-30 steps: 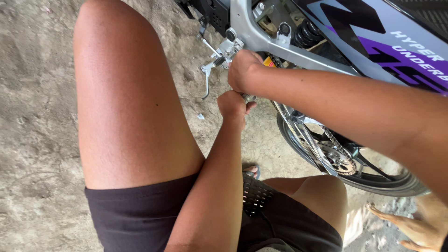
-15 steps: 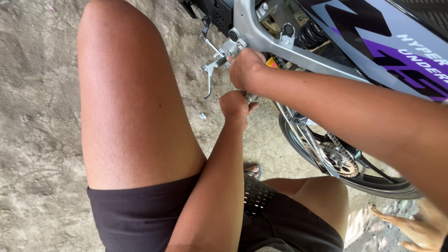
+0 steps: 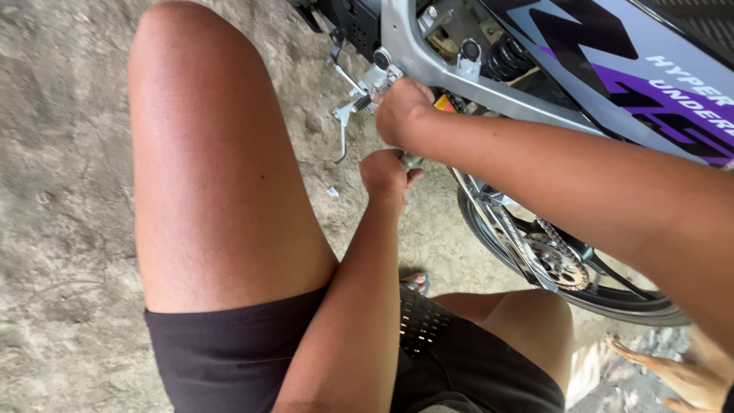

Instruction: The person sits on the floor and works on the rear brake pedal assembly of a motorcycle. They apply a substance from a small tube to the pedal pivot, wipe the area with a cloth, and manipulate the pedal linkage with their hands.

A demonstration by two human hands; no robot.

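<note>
I squat beside a motorcycle with a silver frame (image 3: 428, 65) and a grey and purple side panel (image 3: 650, 69). My right hand (image 3: 401, 108) reaches in from the right, its fingers curled against the footpeg bracket (image 3: 372, 82); what they grip is hidden. Just below it, my left hand (image 3: 384, 174) comes up between my knees and is closed around a small grey metal part (image 3: 414, 162) under the frame. The two hands are nearly touching.
My left knee (image 3: 206, 153) fills the left of the view. A bent silver lever (image 3: 342, 126) hangs below the bracket. The rear wheel with chain and sprocket (image 3: 554, 260) is at the right. Another person's bare foot (image 3: 673, 375) stands at the lower right. The ground is rough concrete (image 3: 61, 229).
Both hands stay at the same spot on the frame; only the view shifts slightly.
</note>
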